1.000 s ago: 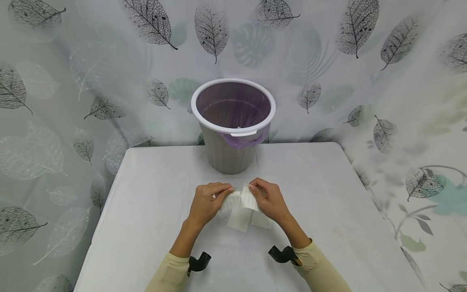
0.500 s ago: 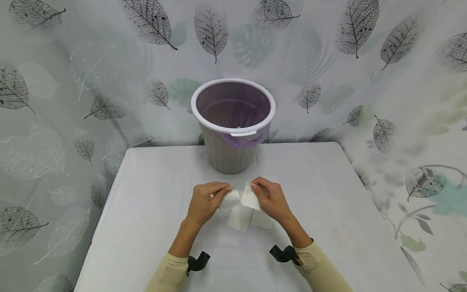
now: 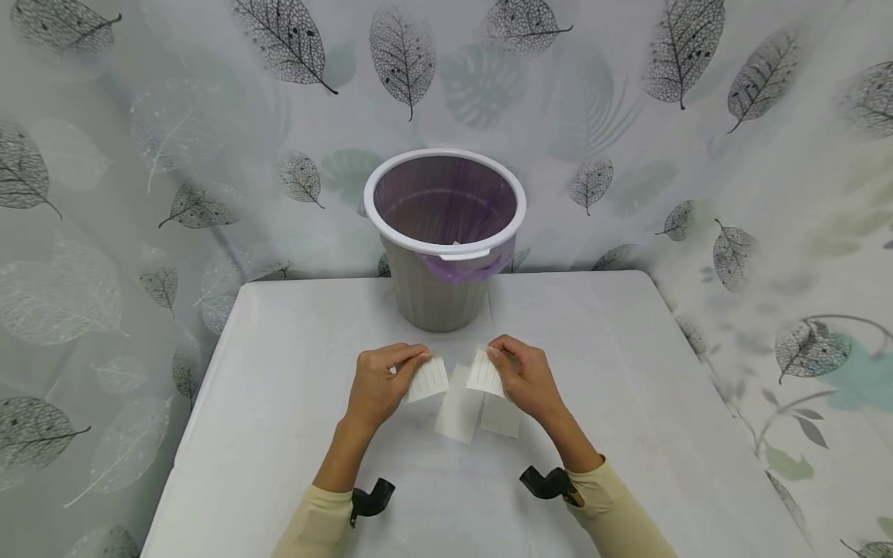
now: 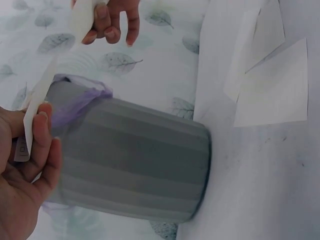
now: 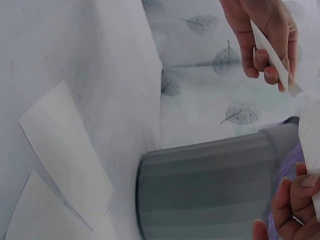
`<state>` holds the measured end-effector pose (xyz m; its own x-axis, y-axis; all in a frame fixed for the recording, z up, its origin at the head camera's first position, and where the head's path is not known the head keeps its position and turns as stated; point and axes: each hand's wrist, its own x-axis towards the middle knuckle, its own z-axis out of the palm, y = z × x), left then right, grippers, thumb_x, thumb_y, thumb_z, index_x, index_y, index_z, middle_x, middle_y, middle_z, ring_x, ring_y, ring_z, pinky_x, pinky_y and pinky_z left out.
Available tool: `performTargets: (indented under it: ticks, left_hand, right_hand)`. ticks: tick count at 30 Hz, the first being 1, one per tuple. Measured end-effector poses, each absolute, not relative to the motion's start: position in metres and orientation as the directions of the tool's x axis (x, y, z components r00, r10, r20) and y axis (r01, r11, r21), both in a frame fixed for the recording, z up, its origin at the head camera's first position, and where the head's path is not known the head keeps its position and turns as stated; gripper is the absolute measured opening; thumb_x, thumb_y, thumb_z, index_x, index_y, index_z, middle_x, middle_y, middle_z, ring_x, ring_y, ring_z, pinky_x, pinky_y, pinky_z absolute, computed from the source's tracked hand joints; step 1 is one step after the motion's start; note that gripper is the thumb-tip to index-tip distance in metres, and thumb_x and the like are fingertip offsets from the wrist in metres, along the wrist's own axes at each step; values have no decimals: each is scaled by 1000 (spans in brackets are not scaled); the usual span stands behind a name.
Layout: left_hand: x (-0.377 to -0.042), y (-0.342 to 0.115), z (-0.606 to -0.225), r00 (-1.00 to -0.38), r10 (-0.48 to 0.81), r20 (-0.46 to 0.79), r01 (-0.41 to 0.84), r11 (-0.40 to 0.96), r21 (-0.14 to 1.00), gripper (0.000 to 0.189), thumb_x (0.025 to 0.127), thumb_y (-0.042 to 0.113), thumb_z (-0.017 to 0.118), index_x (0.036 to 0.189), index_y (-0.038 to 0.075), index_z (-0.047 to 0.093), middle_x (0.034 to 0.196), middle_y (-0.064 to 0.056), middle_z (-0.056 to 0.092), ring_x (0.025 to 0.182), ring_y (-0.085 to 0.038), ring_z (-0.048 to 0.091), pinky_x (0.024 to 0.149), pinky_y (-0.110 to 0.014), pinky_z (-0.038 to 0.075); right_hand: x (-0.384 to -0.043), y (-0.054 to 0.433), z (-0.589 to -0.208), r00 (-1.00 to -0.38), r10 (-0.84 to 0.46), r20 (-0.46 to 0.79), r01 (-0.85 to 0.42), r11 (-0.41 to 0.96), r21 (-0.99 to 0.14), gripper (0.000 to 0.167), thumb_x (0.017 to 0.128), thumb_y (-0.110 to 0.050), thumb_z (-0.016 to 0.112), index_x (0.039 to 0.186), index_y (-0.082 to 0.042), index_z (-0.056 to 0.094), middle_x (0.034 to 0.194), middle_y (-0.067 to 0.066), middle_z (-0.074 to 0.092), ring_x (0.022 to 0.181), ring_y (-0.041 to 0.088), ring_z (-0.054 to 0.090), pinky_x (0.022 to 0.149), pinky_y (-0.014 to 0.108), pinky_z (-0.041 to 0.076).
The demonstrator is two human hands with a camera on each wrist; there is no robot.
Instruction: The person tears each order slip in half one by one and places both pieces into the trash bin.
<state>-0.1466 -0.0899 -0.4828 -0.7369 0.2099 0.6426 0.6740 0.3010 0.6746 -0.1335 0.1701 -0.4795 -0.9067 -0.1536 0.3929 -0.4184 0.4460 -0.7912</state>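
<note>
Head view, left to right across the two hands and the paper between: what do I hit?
Bare left hand → curved white lined paper piece → flat plain white paper slip → second curved white lined paper piece → bare right hand

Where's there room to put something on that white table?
Two patches of the white table look bare: one between the person's left hand and the left edge, another between the right hand and right edge. The middle is crowded: loose pale paper pieces lie near the hands, each pinching lined white paper, with the grey ribbed plastic bin behind.
</note>
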Motion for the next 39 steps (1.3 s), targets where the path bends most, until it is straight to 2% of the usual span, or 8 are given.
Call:
performTargets:
  ticks: [4,10,15,20,26,32,39]
  left_hand:
    - [-149,-93,-478,-732,192,653,677,302,671,6,90,0,81,95,5,82,86,1,76,64,-9,63,56,-22,50]
    - [-156,-96,-466,-713,150,685,692,313,651,11,89,-4,80,97,4,79,93,-1,77,71,-13,66,61,-22,51]
    - [-164,-95,-445,-682,146,716,719,311,622,6,93,-1,77,98,0,78,96,-8,77,76,-18,69,63,-28,54]
    - [-171,-96,-424,-648,130,750,741,334,583,6,94,0,77,100,-2,78,97,-11,77,81,-21,71,66,-34,57]
    - [-184,-95,-400,-614,106,782,762,338,553,8,96,3,75,101,-2,78,97,-11,76,80,-21,70,66,-30,54]
    - [-206,-90,-376,-585,81,807,781,325,533,10,98,6,74,101,-3,78,95,-10,76,77,-19,69,66,-25,50]
    - [-233,-82,-351,-557,77,827,797,327,507,13,99,7,72,100,-5,77,97,-13,76,84,-22,72,74,-30,54]
  right_hand:
    - [-135,172,-476,-900,-146,412,-433,422,-797,14,103,-9,66,92,-10,73,89,-1,73,77,18,63,73,36,51]
    - [-140,170,-464,-874,-156,460,-483,367,-795,14,104,-7,64,94,-8,73,88,0,72,72,18,62,66,33,51]
    - [-144,169,-446,-861,-149,486,-506,343,-792,13,104,-8,64,94,-8,73,86,-2,70,68,18,60,59,31,50]
    - [-150,169,-428,-850,-115,514,-522,315,-793,11,102,-1,65,95,-4,73,86,5,70,67,18,60,55,27,49]
    - [-164,169,-401,-824,-90,559,-559,293,-776,9,100,1,67,101,2,75,94,12,73,72,21,62,57,24,50]
    - [-184,166,-373,-799,-53,598,-586,290,-757,11,99,-4,70,103,4,77,98,13,74,74,18,65,59,24,51]
    - [-216,158,-345,-779,-90,621,-617,288,-732,12,100,-2,68,104,6,76,101,18,74,85,24,68,67,24,52]
